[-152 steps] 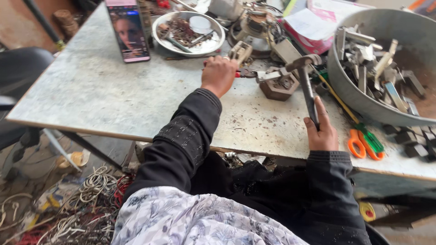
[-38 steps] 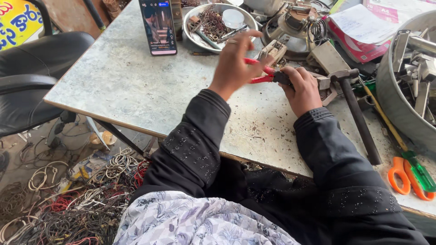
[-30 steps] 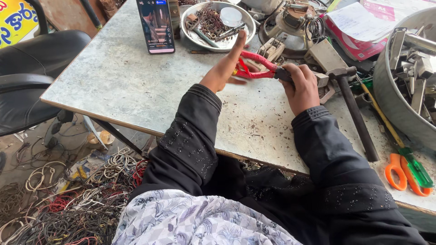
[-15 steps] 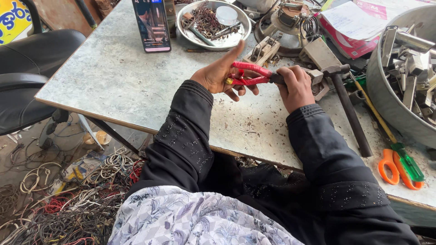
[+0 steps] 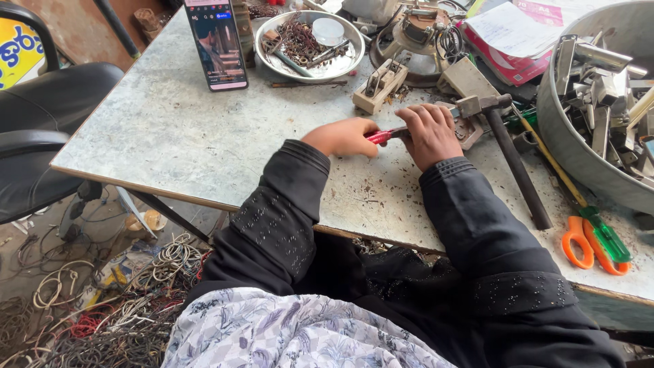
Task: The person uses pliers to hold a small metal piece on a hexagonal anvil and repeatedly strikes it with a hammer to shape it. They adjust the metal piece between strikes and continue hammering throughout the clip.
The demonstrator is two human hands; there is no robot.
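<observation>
My left hand (image 5: 342,136) is closed around the red handles of a pair of pliers (image 5: 383,135) on the worn grey tabletop (image 5: 177,136). My right hand (image 5: 428,133) lies over the pliers' front end and presses down on a small part hidden under my fingers. A hammer (image 5: 507,146) with a dark handle lies just right of that hand, its head beside a small brown block (image 5: 470,129). Both sleeves are black.
A phone (image 5: 216,42) stands propped at the back left. Behind the hands are a metal dish of scrap (image 5: 306,44), a beige switch part (image 5: 379,85) and a large metal basin of parts (image 5: 599,95). Orange scissors (image 5: 587,242) and a green-handled screwdriver (image 5: 599,228) lie at right. Wire heaps (image 5: 102,307) cover the floor.
My left hand took the red pliers, closed on their handles and drew them toward my right hand. The hammer left my right hand and now lies on the table.
</observation>
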